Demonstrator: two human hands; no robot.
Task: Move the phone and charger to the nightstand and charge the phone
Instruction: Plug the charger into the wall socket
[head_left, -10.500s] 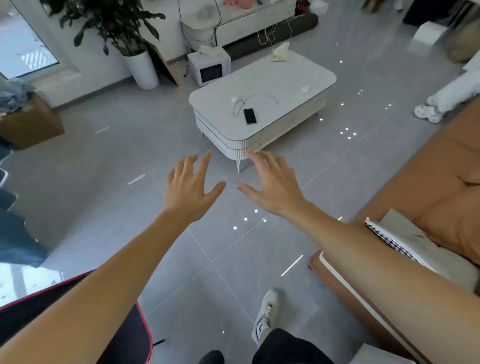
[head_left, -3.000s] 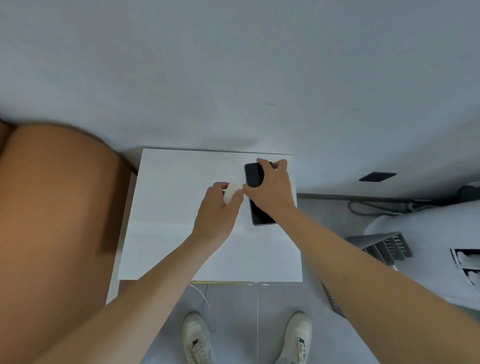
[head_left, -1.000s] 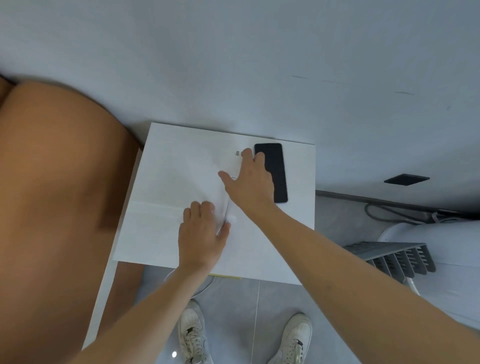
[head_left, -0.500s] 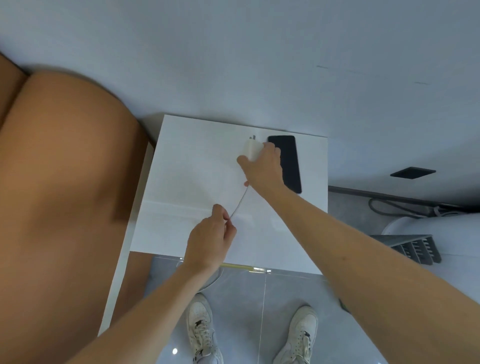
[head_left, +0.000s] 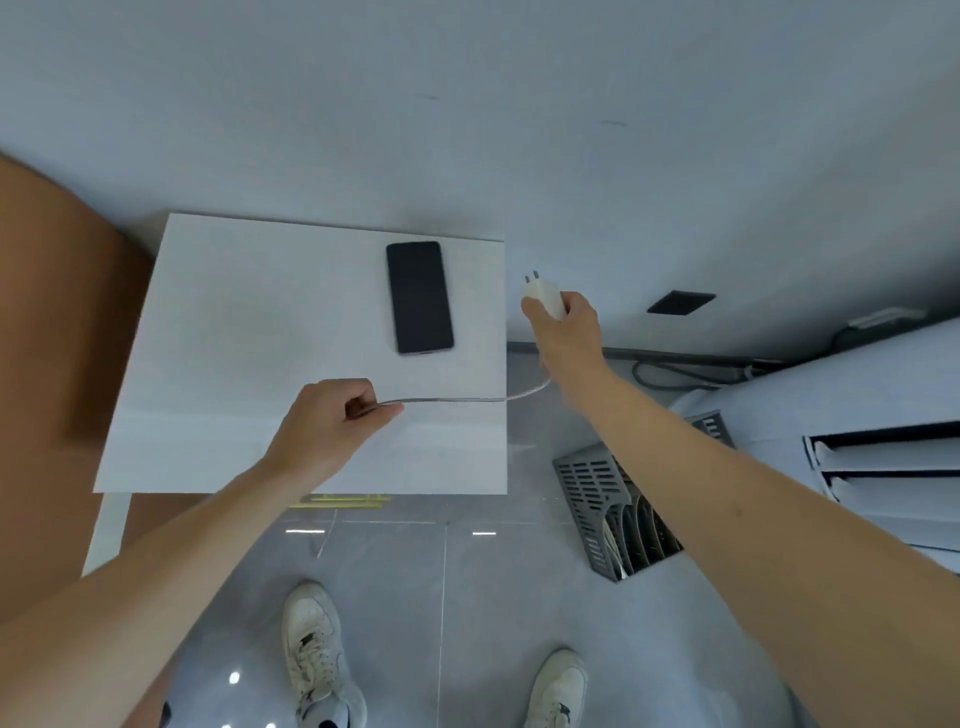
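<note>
Black phone (head_left: 420, 297) flat and screen-up on the white bench (head_left: 249, 332), toward its far right corner, with nothing plugged into it. Right hand (head_left: 563, 332) clamped around the white charger (head_left: 543, 297), held off the bench's right edge near the wall, prongs pointing away toward the wall. Left hand (head_left: 332, 421) closed on the cable (head_left: 457, 399) above the bench's front half, the cable stretched rightward from that fist across the bench edge toward the right hand.
</note>
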